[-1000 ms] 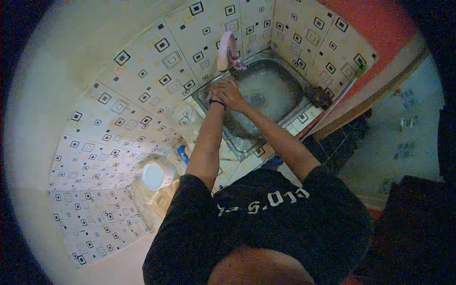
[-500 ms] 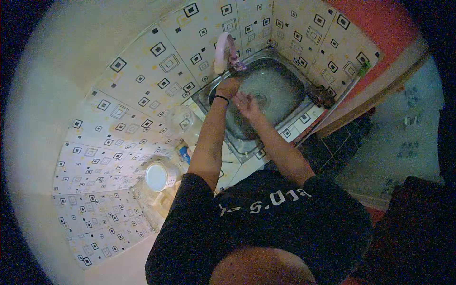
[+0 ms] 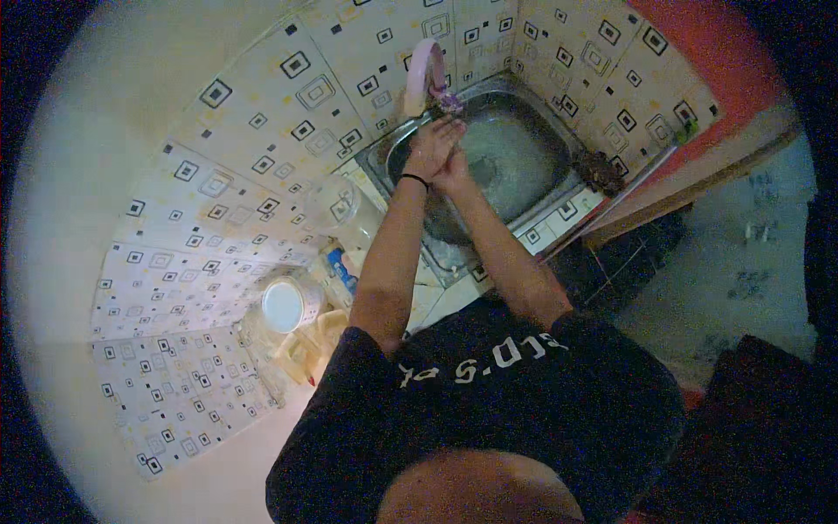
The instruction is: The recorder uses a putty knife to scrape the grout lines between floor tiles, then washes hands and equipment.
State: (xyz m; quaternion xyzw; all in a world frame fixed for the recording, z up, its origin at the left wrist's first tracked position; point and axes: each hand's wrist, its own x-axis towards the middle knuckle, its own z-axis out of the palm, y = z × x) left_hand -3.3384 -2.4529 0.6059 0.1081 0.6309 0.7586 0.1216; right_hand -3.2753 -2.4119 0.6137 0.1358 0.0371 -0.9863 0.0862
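My two bare hands meet over the left side of a steel sink (image 3: 566, 179), just below the faucet. My left hand (image 3: 429, 150), with a black band (image 3: 415, 181) at the wrist, has its fingers stretched out. It holds no object. My right hand (image 3: 452, 173) presses against it from the right, and its fingers are mostly hidden behind the left hand. Over them arches a pink faucet spout (image 3: 424, 70) with a purple piece (image 3: 449, 102) at its tip. Cloudy, rippled water (image 3: 519, 162) covers the basin's bottom.
A dark, rough clump (image 3: 599, 172) sits on the sink's right rim. Left of the sink stand a clear container (image 3: 353, 214), a blue packet (image 3: 339, 266), a white-lidded tub (image 3: 284, 306) and yellowish items (image 3: 301, 354). Patterned tile walls (image 3: 262, 166) enclose the corner.
My right hand, which was apart with its palm up and fingers spread, has come up against my left hand. The left hand's fingers have stretched out. The view has shifted slightly.
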